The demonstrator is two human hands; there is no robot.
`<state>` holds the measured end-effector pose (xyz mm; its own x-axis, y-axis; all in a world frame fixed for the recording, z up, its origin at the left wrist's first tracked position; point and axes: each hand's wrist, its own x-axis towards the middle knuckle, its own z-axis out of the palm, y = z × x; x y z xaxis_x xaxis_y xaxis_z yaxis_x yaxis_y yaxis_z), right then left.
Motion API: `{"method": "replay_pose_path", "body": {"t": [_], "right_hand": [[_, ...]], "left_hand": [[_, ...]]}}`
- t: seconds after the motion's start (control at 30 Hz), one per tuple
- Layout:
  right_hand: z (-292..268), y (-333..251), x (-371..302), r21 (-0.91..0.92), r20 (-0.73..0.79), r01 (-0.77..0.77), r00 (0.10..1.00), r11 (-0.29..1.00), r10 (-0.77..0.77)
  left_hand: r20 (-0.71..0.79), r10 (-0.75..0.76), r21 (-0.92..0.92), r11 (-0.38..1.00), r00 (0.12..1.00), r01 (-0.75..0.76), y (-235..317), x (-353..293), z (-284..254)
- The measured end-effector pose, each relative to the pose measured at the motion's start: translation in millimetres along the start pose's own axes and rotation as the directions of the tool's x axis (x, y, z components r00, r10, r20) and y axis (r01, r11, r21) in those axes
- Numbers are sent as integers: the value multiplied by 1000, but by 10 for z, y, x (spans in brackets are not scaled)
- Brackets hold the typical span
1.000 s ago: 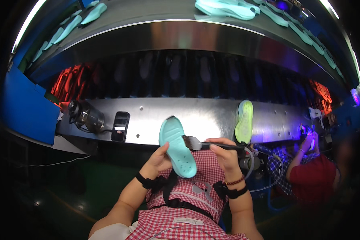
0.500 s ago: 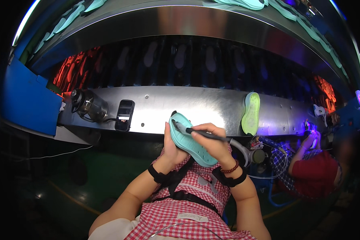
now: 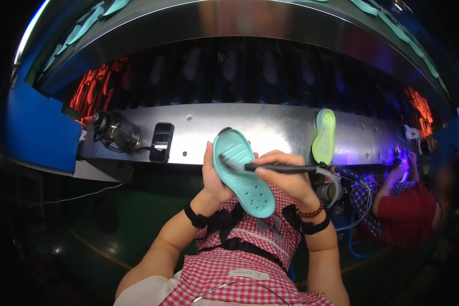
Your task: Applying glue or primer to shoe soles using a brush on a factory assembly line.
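A turquoise shoe sole [image 3: 257, 196] lies tilted in my left hand [image 3: 213, 178], its hollowed face with ridges and small holes toward me. The fingers of that hand wrap round the sole's left edge and underside. My right hand [image 3: 291, 182] grips a brush [image 3: 255, 167] by its black handle, held almost level. Its pale bristles look blurred and are over the inner face of the sole, apparently touching it. From the handle's rear end a clear tube [image 3: 332, 176] curves down to the right.
On the steel ledge [image 3: 209, 150] stand a dark jug [image 3: 118, 132], a phone [image 3: 162, 143] and a yellow-green sole [image 3: 324, 137]. Behind runs a dark row of sole shapes. A round can [image 3: 329, 191] is right of my hand. A co-worker in red [image 3: 408, 211] sits far right.
The sole has turned more upright, showing more of its face. My right hand and brush have shifted right, and the handle is now more level. The whole view has shifted slightly.
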<state>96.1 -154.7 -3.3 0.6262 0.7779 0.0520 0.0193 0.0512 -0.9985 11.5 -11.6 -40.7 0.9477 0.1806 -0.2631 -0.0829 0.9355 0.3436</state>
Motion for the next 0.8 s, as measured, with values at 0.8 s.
{"method": "replay_pose_path", "body": {"t": [0.8], "right_hand": [[-161,-67,-296,134,-41,201,979,970,-197]], "left_hand": [[170,351,102,923,921,-371,495,-69,308]]}}
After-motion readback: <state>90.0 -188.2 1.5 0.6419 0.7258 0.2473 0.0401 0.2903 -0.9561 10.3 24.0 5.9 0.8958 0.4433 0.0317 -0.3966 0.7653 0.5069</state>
